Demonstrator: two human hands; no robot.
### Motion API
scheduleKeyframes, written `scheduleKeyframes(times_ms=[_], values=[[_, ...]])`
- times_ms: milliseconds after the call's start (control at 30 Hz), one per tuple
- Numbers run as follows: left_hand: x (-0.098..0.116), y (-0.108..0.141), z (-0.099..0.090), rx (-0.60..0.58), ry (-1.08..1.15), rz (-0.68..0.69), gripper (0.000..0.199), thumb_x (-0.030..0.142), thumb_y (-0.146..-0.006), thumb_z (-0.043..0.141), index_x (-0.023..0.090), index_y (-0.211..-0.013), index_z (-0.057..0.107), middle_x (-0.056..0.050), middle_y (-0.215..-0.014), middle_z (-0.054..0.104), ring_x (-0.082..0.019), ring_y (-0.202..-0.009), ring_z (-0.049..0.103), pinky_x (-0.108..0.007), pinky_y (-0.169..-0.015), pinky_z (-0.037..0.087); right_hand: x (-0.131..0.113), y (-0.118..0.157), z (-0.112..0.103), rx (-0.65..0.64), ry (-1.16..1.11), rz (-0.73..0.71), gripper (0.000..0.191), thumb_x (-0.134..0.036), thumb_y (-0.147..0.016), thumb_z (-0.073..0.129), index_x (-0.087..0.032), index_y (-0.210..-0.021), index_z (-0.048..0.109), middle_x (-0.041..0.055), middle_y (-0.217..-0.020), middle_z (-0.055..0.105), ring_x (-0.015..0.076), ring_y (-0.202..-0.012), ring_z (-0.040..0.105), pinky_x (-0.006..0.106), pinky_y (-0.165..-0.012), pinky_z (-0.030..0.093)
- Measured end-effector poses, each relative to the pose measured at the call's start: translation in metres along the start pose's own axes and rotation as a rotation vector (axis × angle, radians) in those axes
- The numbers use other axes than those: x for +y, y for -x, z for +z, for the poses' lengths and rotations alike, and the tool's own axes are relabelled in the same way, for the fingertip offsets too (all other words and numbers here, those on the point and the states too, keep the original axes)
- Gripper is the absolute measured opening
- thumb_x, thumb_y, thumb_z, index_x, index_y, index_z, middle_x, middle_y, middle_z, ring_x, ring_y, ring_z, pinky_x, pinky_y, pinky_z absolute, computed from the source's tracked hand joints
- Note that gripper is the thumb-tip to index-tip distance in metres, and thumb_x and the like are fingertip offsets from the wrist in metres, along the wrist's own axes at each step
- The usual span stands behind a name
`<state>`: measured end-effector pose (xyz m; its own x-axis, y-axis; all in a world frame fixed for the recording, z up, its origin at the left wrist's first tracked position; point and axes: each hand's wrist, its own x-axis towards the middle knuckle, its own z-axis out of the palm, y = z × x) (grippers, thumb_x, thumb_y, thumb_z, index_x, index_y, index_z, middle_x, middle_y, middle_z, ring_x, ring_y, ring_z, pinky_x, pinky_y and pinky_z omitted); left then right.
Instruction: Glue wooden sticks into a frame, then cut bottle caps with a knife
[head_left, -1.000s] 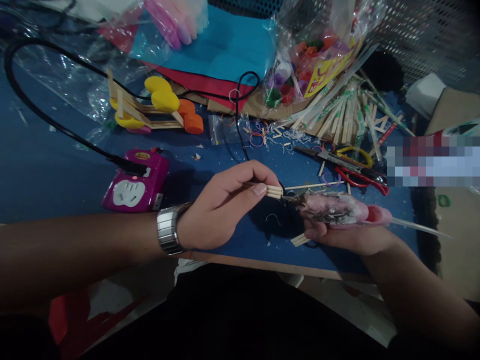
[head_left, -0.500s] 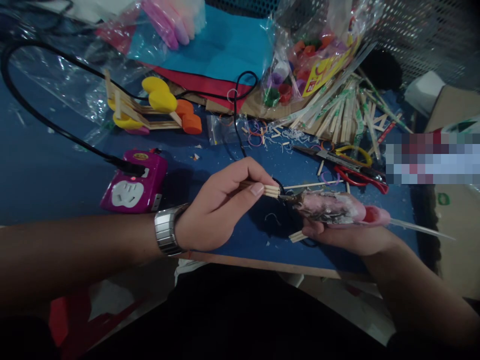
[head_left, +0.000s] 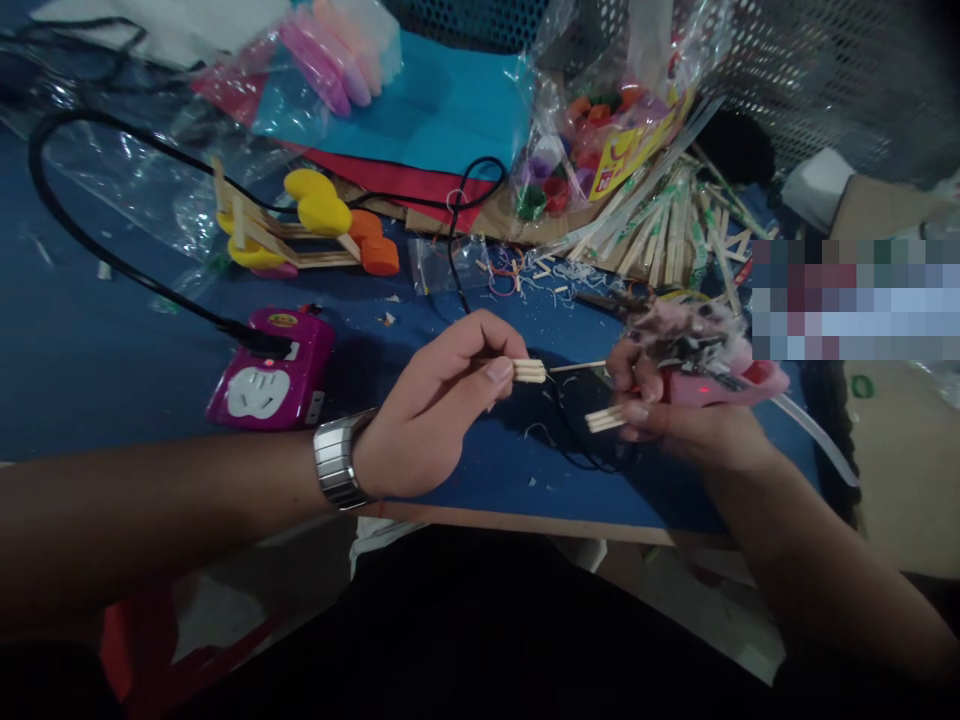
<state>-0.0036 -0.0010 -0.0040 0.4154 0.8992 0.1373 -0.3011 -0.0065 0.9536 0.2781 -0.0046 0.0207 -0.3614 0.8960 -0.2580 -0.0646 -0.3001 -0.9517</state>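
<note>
Pinched between thumb and fingers of my left hand (head_left: 420, 430) is a short bundle of wooden sticks (head_left: 530, 371), its ends pointing right. My right hand (head_left: 701, 432) grips a pink hot glue gun (head_left: 686, 335), its front smeared and partly wrapped in silvery, dirty material. A clear glue stick (head_left: 821, 440) trails from the gun's back end. The same right hand also pinches a second short bundle of sticks (head_left: 604, 419) between thumb and fingers, below the gun. A gap separates the two bundles. Behind the gun, scissors (head_left: 596, 301) are mostly hidden.
A purple power adapter (head_left: 274, 370) with a black cable (head_left: 45, 190) sits left. Behind it lies a stick frame with yellow (head_left: 324, 205) and orange pieces (head_left: 379, 255). Farther back are blue sheets (head_left: 442, 110), a bag of coloured caps (head_left: 555, 190) and many loose sticks (head_left: 664, 240).
The glue gun has pulled away from the left bundle, up and to the right, and its nozzle no longer touches the sticks. The right hand's bundle now shows more clearly. The view shifted slightly.
</note>
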Motion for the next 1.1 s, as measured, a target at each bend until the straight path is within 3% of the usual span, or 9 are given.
scheduleKeyframes(times_ms=[133, 333, 400, 667, 900, 1100], values=[[-0.002, 0.0, -0.001, -0.045, -0.07, -0.007, 0.019, 0.037, -0.112, 0.057, 0.021, -0.108, 0.065, -0.002, -0.087, 0.054, -0.014, -0.076, 0.048, -0.032, -0.068, 0.04, -0.013, -0.001, 0.007, 0.034, -0.095, -0.026, 0.037, -0.029, -0.078, 0.098, -0.021, -0.081, 0.061, -0.0027, -0.09, 0.065, 0.0066, -0.058, 0.066, 0.015, -0.046, 0.046], [0.002, -0.001, 0.001, -0.082, -0.094, 0.029, 0.018, 0.034, -0.113, 0.056, 0.019, -0.106, 0.063, 0.0, -0.087, 0.054, -0.012, -0.076, 0.048, -0.03, -0.069, 0.041, -0.026, -0.009, 0.029, -0.036, -0.145, -0.01, 0.037, -0.026, -0.079, 0.097, -0.021, -0.081, 0.061, -0.002, -0.083, 0.067, 0.0092, -0.064, 0.067, 0.016, -0.047, 0.044], [0.004, -0.001, 0.001, -0.106, -0.106, 0.028, 0.018, 0.034, -0.113, 0.056, 0.019, -0.106, 0.063, 0.0, -0.086, 0.054, -0.012, -0.074, 0.047, -0.03, -0.068, 0.04, -0.023, -0.012, 0.032, -0.061, -0.174, -0.058, 0.038, -0.028, -0.079, 0.098, -0.022, -0.082, 0.061, -0.0034, -0.082, 0.067, 0.008, -0.06, 0.066, 0.015, -0.046, 0.043], [0.01, -0.002, 0.003, -0.199, -0.185, 0.022, 0.021, 0.035, -0.113, 0.055, 0.017, -0.106, 0.063, 0.001, -0.082, 0.052, -0.011, -0.07, 0.045, -0.027, -0.063, 0.038, 0.003, -0.016, 0.025, -0.087, -0.234, 0.0, 0.042, -0.03, -0.077, 0.099, -0.022, -0.086, 0.059, -0.0049, -0.084, 0.068, 0.0066, -0.058, 0.067, 0.013, -0.048, 0.048], [0.012, -0.003, 0.003, -0.221, -0.19, 0.058, 0.018, 0.032, -0.111, 0.059, 0.016, -0.106, 0.065, -0.002, -0.09, 0.062, -0.011, -0.077, 0.054, -0.025, -0.069, 0.044, 0.005, -0.018, 0.029, -0.17, -0.293, 0.038, 0.038, -0.026, -0.08, 0.097, -0.021, -0.083, 0.059, -0.0044, -0.083, 0.068, 0.0081, -0.062, 0.07, 0.014, -0.048, 0.048], [0.013, -0.001, 0.003, -0.244, -0.187, 0.017, 0.018, 0.032, -0.111, 0.059, 0.016, -0.105, 0.066, -0.001, -0.089, 0.062, -0.009, -0.075, 0.052, -0.025, -0.071, 0.045, 0.008, -0.017, 0.029, -0.167, -0.311, 0.043, 0.036, -0.024, -0.081, 0.096, -0.021, -0.084, 0.061, -0.005, -0.084, 0.067, 0.0078, -0.063, 0.07, 0.014, -0.051, 0.051]])
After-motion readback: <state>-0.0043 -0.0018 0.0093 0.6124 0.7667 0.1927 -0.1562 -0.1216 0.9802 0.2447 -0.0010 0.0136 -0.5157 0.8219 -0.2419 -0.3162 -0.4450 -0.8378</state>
